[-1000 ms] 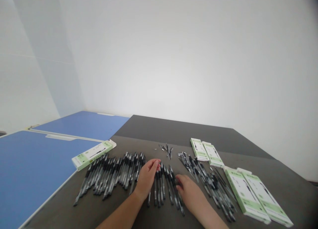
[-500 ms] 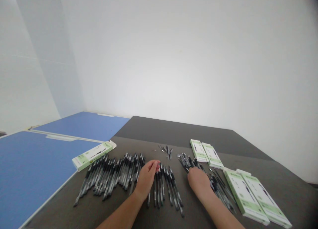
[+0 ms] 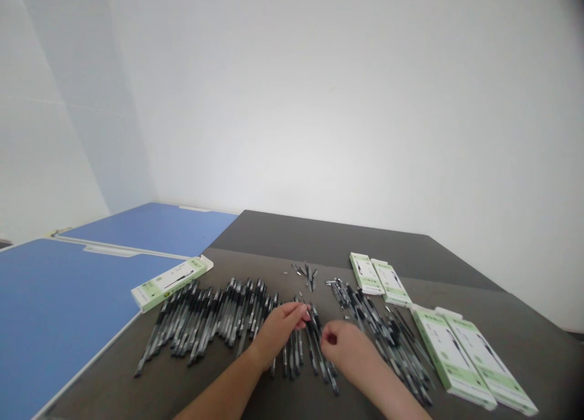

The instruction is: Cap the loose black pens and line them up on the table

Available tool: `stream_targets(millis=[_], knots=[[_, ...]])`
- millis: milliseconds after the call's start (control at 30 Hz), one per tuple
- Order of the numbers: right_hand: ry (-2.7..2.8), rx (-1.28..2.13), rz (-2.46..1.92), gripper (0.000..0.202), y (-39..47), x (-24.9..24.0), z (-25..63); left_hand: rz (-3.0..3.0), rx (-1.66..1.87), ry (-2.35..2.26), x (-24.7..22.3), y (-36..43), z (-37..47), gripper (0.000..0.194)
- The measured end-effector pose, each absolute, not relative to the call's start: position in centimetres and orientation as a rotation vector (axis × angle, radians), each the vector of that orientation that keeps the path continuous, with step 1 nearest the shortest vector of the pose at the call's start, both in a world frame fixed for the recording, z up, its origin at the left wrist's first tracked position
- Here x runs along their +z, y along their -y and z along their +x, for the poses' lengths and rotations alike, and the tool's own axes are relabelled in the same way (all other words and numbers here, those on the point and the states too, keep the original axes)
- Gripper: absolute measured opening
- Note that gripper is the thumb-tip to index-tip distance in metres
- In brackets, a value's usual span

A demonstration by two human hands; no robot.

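Head view: a dark table carries green-and-white boxes at 10, 2 and 3 o'clock from the left hand, its fingertips nearly closed; the right hand curls loosely. Either's hold cannot be told. Black pens lie around both, at 9 and 3 o'clock.

On the surface, one box lies left behind the left pen pile, small parts behind the middle pens, and four boxes right of the right pen pile.
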State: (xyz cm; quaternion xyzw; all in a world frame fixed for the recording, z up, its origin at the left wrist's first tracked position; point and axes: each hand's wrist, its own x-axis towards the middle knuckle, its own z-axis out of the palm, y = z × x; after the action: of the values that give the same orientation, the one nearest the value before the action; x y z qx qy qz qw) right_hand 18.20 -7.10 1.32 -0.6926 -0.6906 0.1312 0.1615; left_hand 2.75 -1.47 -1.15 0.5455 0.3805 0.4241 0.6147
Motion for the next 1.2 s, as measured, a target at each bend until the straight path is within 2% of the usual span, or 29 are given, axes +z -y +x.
stream_targets(millis=[167,267,300,400,467,833,1200], knots=[[1.940,0.493,-1.893,0.018,8.3,1.1,17.2,1.238,0.908,-0.815,-1.3,1.7,2.8,0.028],[1.893,0.526,-1.822,0.025,7.6,1.3,18.9,1.132,0.958,-0.807,-1.4,1.3,2.5,0.027],[1.859,0.479,-1.862,0.027,7.2,1.4,19.9,1.093,0.983,-0.803,-1.4,1.2,2.4,0.026],[1.716,0.042,-2.192,0.029,6.0,1.8,23.5,0.998,1.058,-0.795,-1.3,1.0,2.3,0.026],[1.775,-0.080,-2.401,0.033,5.5,1.7,25.6,0.965,1.080,-0.808,-1.3,0.9,2.3,0.026],[1.820,-0.055,-2.606,0.028,7.0,-1.8,26.2,0.976,1.065,-0.840,-1.3,1.0,2.4,0.027],[1.846,0.008,-2.572,0.024,7.3,-1.5,26.2,0.977,1.082,-0.855,-0.9,1.1,2.3,0.028]])
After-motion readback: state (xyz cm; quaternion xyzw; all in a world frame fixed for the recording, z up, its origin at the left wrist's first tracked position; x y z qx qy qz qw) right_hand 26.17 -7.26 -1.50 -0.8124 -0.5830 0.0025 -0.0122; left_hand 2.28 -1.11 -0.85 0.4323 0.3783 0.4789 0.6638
